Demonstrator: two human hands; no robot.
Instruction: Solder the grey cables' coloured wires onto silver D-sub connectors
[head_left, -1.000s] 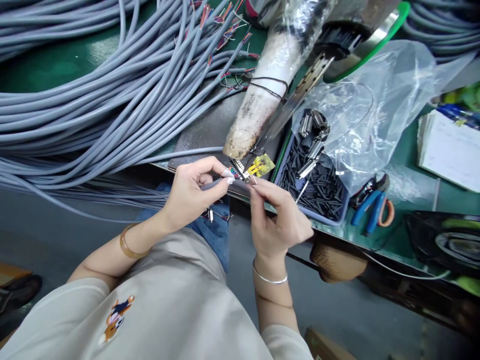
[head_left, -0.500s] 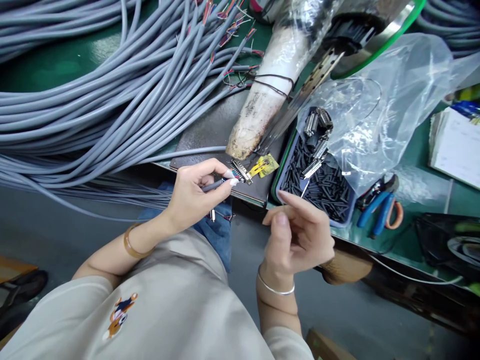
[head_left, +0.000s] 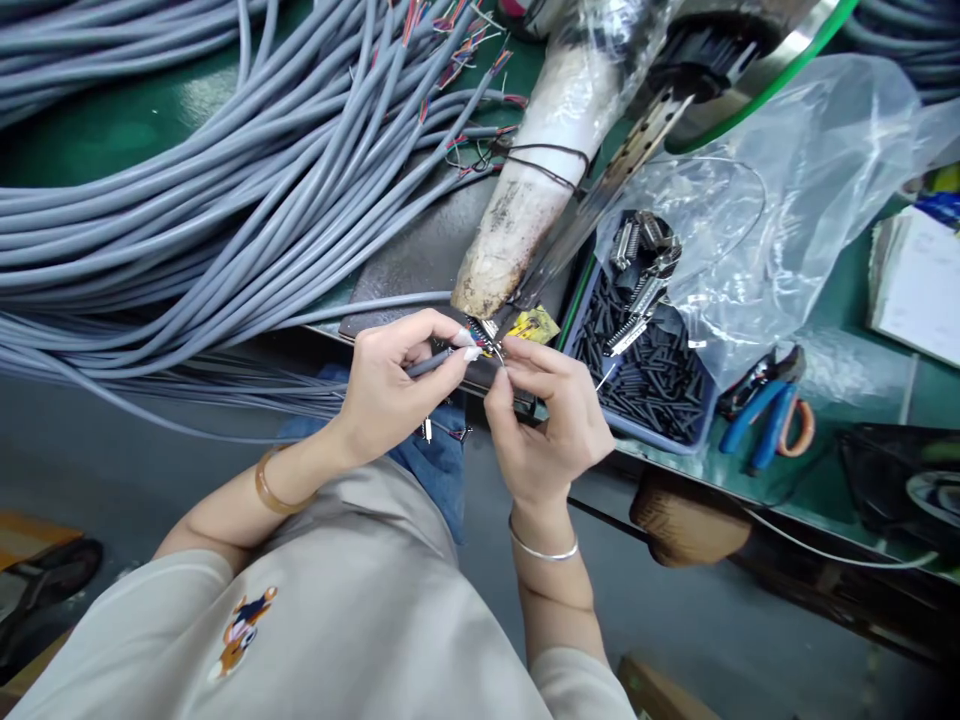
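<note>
My left hand point(head_left: 397, 380) pinches the end of a grey cable point(head_left: 429, 364), its thin coloured wires held against a metal multi-pin connector point(head_left: 487, 328). The connector lies at the front edge of a dark plate point(head_left: 405, 255), beside a yellow piece point(head_left: 536, 325). My right hand point(head_left: 551, 415) is closed at the fingertips on a thin silvery wire point(head_left: 501, 352), close to the connector's right side. A soldering iron point(head_left: 592, 210) slants down from the upper right, its dark tip at or just above the connector. Fingers partly hide the joint.
A white wrapped tube point(head_left: 517, 200) hangs over the connector. Many grey cables point(head_left: 225, 230) fill the left. On the right are a bin point(head_left: 694, 435) of black sleeves and connectors, a plastic bag point(head_left: 817, 200), blue-handled pliers point(head_left: 772, 420) and paper point(head_left: 919, 285).
My right hand has moved left from beside the bin to the connector, bringing the thin wire to it. My left hand stays nearly in place with the cable.
</note>
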